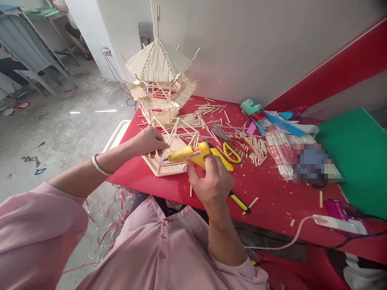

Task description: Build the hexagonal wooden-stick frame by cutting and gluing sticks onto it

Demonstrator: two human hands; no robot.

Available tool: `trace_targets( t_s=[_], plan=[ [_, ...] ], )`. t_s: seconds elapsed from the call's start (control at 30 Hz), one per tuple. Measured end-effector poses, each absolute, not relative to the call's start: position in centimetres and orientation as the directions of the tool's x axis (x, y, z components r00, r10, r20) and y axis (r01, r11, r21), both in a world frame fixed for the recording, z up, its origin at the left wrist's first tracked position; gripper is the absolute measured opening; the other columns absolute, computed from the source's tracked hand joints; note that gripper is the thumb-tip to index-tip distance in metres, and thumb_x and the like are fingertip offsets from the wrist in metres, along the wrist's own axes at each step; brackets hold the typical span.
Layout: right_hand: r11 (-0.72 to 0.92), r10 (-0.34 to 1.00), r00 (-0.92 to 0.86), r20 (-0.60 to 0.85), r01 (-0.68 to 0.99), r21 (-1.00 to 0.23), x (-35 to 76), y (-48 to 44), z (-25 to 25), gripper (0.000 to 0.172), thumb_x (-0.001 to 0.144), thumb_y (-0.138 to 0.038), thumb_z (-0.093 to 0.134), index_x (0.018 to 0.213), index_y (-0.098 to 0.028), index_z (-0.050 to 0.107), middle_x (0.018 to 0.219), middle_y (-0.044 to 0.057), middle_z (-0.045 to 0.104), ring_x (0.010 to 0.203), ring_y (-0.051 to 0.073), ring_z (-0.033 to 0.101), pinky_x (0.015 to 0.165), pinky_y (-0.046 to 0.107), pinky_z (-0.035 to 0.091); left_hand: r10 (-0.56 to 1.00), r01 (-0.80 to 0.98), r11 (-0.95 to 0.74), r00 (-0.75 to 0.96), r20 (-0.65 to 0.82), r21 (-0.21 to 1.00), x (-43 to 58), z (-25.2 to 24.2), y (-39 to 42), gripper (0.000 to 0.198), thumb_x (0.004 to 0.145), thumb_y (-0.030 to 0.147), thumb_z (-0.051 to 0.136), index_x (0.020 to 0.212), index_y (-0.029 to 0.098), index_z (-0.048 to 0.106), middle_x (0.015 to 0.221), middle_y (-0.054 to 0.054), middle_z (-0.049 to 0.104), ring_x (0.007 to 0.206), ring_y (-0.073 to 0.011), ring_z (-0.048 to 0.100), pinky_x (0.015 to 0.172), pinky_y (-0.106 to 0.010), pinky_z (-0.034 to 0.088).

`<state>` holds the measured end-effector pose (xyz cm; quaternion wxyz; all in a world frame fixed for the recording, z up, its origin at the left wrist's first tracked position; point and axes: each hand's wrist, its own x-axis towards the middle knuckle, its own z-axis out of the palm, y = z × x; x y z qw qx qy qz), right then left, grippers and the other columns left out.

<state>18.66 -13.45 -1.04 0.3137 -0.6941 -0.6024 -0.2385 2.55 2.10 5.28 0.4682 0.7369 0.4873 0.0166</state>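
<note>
My right hand (211, 177) is wrapped round the handle of a yellow glue gun (189, 154). The gun's nozzle points left, over a hexagonal stick frame (160, 171) lying near the table's front edge. My left hand (152, 141) has its fingers bent together at the left side of that frame, close to the nozzle; what they pinch, if anything, is too small to name. Behind the frame stands a tiered pagoda model (159, 64) built of pale sticks, with a pointed roof.
On the red table (272, 205) lie loose sticks (208, 108), yellow-handled scissors (232, 153), a yellow-black cutter (240, 202), bagged sticks (279, 155), a green board (356, 153) and a white power strip (338, 223) with cables. A wall rises behind. A person's legs (77, 34) show far left.
</note>
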Motion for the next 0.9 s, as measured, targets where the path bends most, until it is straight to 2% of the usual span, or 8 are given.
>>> trace_targets(
  t_s=[0.9],
  plan=[
    [-0.085,0.682,0.164,0.713,0.986,-0.145,18.49,-13.45,-1.16,0.028,0.084,-0.032,0.062,0.106,-0.016,0.058,0.083,0.007,0.066,0.073,0.021,0.063,0.060,0.030,0.045,0.728,0.702,-0.103,0.536,-0.427,0.705,2.52,5.03,2.19,0.031,0.076,0.028,0.068,0.049,0.016,0.058,0.048,-0.001,0.059,0.035,-0.0076,0.050,0.032,-0.020,0.029]
  ],
)
